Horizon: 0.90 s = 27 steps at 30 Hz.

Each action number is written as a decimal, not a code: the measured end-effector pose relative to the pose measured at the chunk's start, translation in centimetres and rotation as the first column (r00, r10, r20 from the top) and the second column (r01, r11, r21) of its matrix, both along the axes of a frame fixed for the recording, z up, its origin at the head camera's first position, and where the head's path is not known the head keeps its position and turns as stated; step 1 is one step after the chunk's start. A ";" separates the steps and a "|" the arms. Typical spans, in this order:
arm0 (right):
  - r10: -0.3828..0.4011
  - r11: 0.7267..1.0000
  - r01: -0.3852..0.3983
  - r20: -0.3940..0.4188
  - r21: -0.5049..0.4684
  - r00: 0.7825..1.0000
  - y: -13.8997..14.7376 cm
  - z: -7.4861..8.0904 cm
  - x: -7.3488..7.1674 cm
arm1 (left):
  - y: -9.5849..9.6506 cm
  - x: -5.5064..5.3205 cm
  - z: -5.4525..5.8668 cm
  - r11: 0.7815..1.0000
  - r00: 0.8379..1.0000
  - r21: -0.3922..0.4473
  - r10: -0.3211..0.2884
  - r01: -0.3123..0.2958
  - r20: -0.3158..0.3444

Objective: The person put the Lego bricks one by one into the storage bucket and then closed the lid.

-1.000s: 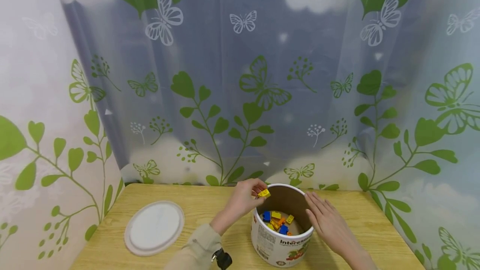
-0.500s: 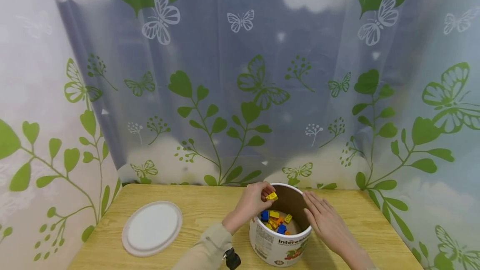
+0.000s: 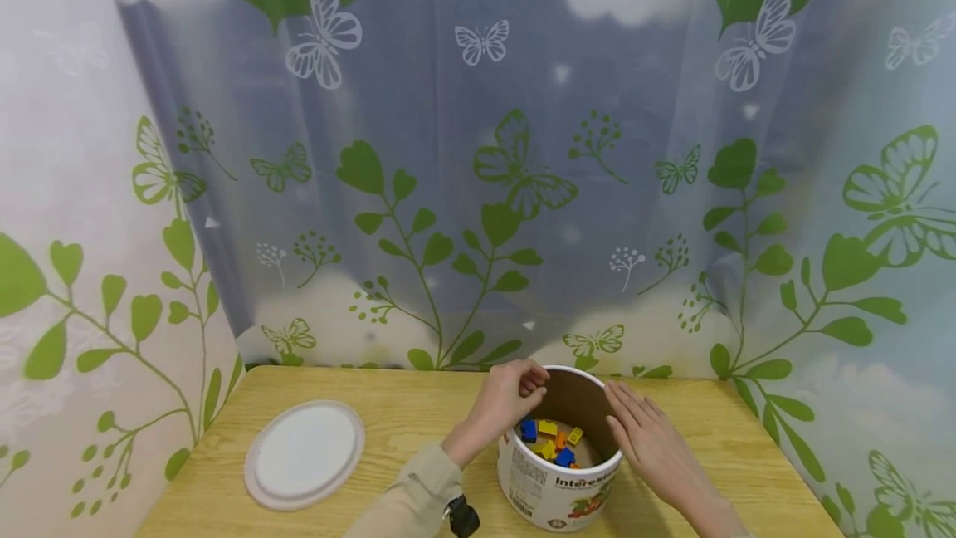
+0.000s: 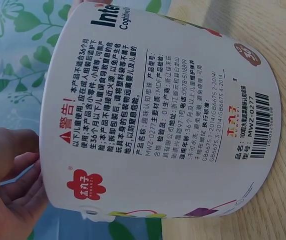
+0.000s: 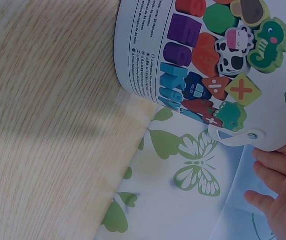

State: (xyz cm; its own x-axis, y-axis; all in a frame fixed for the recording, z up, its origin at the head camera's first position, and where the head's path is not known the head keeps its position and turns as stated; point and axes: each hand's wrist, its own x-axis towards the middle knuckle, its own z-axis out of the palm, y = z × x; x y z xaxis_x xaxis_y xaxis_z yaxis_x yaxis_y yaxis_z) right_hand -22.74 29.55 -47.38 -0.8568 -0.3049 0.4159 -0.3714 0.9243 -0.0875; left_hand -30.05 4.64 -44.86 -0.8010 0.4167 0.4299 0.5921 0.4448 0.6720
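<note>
A round white bucket (image 3: 560,484) with printed sides stands on the table. Inside it lie several small toy building bricks, among them a blue brick (image 3: 529,430), a yellow brick (image 3: 574,436) and an orange one. At the bucket's left rim is my left hand (image 3: 510,395), bent over the opening with thumb and fingertips a little apart and nothing seen between them. The left wrist view has the bucket (image 4: 183,110) tilted across it, the left hand (image 4: 12,185) at its rim. My right hand (image 3: 657,442) rests with straight fingers on the right rim.
A round white lid (image 3: 304,455) lies on the left of the wooden table (image 3: 418,405). Behind the table's far edge hangs a curtain (image 3: 448,189) printed with leaves and butterflies. The bucket has a white handle (image 5: 228,137) at its side.
My left hand moved right over the bucket with a yellow brick, then let it go; a yellow brick now lies among the others inside. The right hand stays on the rim.
</note>
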 end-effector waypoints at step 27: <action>0.044 0.882 -0.102 -0.137 -0.460 0.990 -2.4 2.6 0.4 | -4.2 2.0 1.2 0.979 0.999 0.199 0.037 -0.041 0.026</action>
